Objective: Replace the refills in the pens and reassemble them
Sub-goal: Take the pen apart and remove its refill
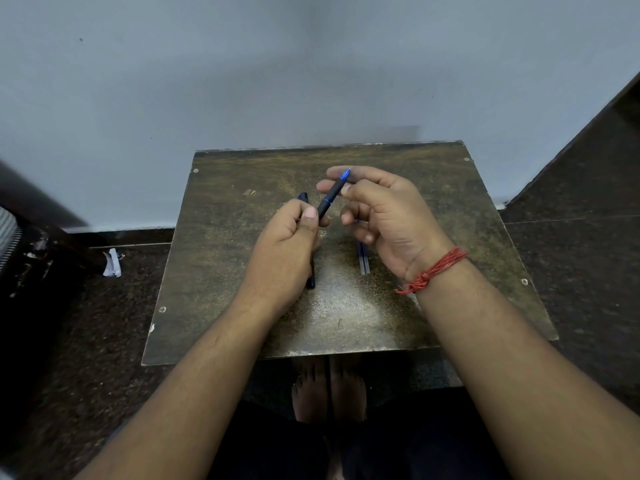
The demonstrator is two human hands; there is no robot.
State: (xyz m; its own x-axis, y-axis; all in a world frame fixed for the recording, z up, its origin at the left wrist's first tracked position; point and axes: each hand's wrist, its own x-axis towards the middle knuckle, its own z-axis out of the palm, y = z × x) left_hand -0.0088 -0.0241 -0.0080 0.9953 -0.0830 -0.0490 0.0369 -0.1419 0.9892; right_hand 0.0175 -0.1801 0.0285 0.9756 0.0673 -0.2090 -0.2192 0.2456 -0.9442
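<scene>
Two hands meet over the middle of the small table (242, 271), and between them I hold one pen (333, 196). My left hand (287, 244) is curled into a loose fist, thumb on top, its thumb and forefinger pinching the lower end of the dark barrel. The pen slants up and away to the right, its blue tip ending by the fingers of my right hand (384, 216). That hand is turned palm toward me, wrist cocked, fingers bent and loosely spread; the thumb and first two fingers close lightly around the barrel near the tip, while the lower fingers curl free. A red thread band (433, 270) is wound around my right wrist. Both forearms come in from the near edge of the table and angle toward each other.

Under my left hand lies a second dark pen (311, 271), running toward the near edge; one end shows past my knuckles on the far side, the other below the heel of the hand. Beneath my right hand, on the tabletop right of centre, lie clear refills (363, 261), side by side, partly hidden by my fingers; how many I cannot tell.

The table's far edge stands against a pale wall (311, 64). My bare feet (329, 393) show below the near edge, on a dark floor (104, 323).
</scene>
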